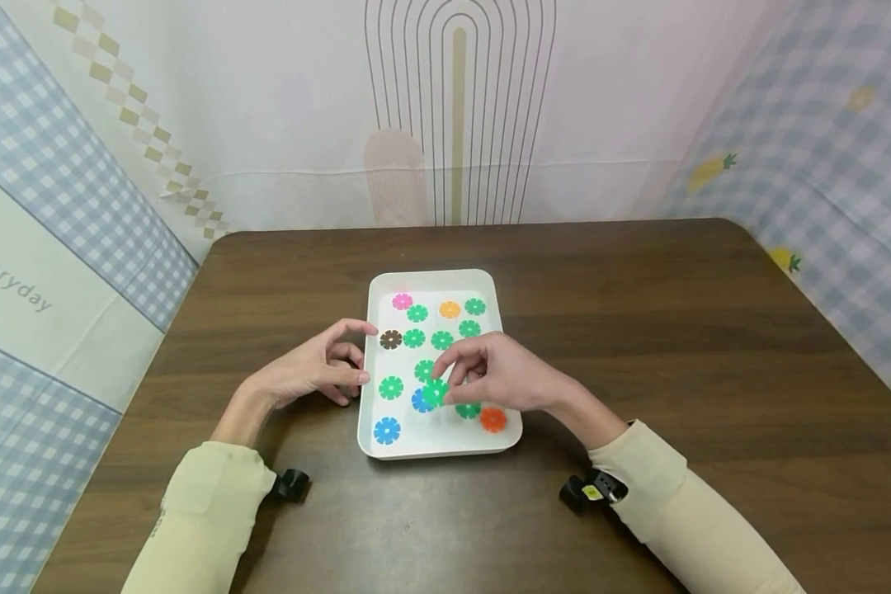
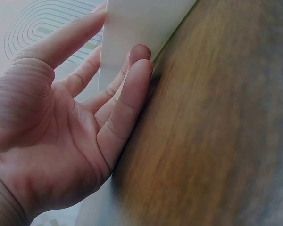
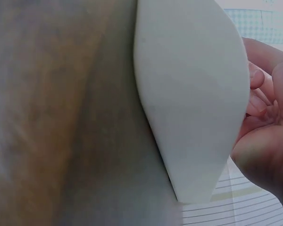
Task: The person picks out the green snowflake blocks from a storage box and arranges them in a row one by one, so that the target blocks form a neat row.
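Observation:
A white tray point(image 1: 371, 412) holds several notched plastic snowflake discs in different colours. Over its lower middle, my right hand point(image 1: 501, 375) pinches a green snowflake disc point(image 1: 436, 393) between thumb and index finger. That disc partly covers a blue snowflake disc point(image 1: 420, 402). My left hand point(image 1: 315, 363) touches the tray's left side, with thumb and index fingertips at the rim and the other fingers loosely bent. In the left wrist view, its fingers point(image 2: 132, 89) rest by the outer wall point(image 2: 132, 33). The tray wall point(image 3: 193, 84) hides the pinched disc in the right wrist view.
Brown wooden table point(image 1: 638, 313) surrounds the tray. Among the other discs are a pink one point(image 1: 403, 302), a brown one point(image 1: 390, 340), an orange one point(image 1: 450, 309) and a red-orange one point(image 1: 493, 420). A patterned cloth point(image 1: 289, 99) hangs behind the table.

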Available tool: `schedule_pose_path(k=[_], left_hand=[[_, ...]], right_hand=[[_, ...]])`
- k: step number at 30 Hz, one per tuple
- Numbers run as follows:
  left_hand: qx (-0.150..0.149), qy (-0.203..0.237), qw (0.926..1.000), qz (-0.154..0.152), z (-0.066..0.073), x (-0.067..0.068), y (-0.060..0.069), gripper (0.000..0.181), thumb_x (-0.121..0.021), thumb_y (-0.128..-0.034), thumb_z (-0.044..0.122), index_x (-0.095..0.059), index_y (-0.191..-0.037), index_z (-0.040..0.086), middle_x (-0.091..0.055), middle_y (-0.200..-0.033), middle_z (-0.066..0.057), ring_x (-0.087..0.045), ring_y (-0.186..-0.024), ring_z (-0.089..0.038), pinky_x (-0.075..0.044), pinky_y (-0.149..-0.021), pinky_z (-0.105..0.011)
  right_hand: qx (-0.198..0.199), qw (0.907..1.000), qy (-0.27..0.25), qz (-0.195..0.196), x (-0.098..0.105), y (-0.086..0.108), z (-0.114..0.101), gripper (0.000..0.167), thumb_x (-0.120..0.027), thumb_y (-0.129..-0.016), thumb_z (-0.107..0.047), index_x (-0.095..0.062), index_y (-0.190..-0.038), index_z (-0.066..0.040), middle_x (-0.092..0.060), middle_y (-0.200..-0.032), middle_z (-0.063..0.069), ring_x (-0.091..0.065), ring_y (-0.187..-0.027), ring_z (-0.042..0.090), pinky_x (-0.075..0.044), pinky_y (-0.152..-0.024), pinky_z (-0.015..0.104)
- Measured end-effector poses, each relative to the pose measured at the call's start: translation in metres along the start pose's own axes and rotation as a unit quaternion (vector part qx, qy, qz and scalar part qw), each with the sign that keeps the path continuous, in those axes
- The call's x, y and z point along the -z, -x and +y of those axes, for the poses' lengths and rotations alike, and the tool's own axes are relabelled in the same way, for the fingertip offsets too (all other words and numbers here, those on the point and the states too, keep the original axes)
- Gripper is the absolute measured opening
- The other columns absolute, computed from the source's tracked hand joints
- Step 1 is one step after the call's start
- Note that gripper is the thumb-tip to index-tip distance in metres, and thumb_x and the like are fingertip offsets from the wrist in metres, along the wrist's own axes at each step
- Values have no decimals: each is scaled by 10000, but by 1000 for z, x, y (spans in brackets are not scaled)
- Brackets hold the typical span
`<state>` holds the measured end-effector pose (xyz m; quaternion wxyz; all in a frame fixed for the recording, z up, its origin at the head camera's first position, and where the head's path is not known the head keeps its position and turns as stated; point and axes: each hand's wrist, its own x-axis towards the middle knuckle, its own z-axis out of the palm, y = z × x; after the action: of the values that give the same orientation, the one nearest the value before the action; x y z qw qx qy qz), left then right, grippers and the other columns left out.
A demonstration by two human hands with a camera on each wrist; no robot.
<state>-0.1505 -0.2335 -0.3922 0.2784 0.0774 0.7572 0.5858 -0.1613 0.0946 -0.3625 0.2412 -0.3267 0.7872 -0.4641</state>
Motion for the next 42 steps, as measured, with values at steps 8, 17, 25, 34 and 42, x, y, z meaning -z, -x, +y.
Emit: schedule_pose_path(k=[8,17,25,34,42], left_hand=[[-6,24,10000,-1,1,0,1,742,-784,-953,109,-340,-1546,145,-590,-1028,-94,-642,-811,-213,-631,-713,-416],[-27,10,10000,-43,3,0,1,752,-792,-942,107,-337,-1539,132,-592,-1025,-102,-649,-815,-217,-637,-713,-427],[35,-81,10000,-43,4,2,3,749,-784,-953,112,-324,-1544,125,-600,-1025,-120,-663,-837,-242,-642,-726,-436],[65,-124,9999,-46,5,6,6,755,-780,-959,117,-318,-1556,123,-603,-1054,-131,-668,-848,-248,-646,-743,-449],[115,-188,9997,-37,6,8,9,766,-782,-959,124,-310,-1563,121,-612,-1060,-139,-686,-856,-264,-648,-753,-449]], right_hand=[[163,9982,16,583,14,1,-2,270,-870,-871,-93,-776,-1125,-88,-774,-833,7,-628,-690,236,-492,-653,237],[-107,9922,-245,1218,28,4,3,267,-860,-874,-72,-771,-1125,-81,-770,-880,53,-671,-775,350,-446,-592,247],[-465,9849,-322,1638,44,6,12,281,-836,-909,-105,-758,-1179,-91,-765,-917,68,-535,-646,213,-433,-556,257],[-653,9773,-470,1961,63,11,22,320,-838,-919,-156,-739,-1209,-65,-779,-948,74,-501,-613,170,-419,-558,264],[-872,9702,-571,2189,75,13,35,295,-829,-933,-177,-733,-1194,-81,-786,-988,125,-495,-613,154,-415,-555,255]])
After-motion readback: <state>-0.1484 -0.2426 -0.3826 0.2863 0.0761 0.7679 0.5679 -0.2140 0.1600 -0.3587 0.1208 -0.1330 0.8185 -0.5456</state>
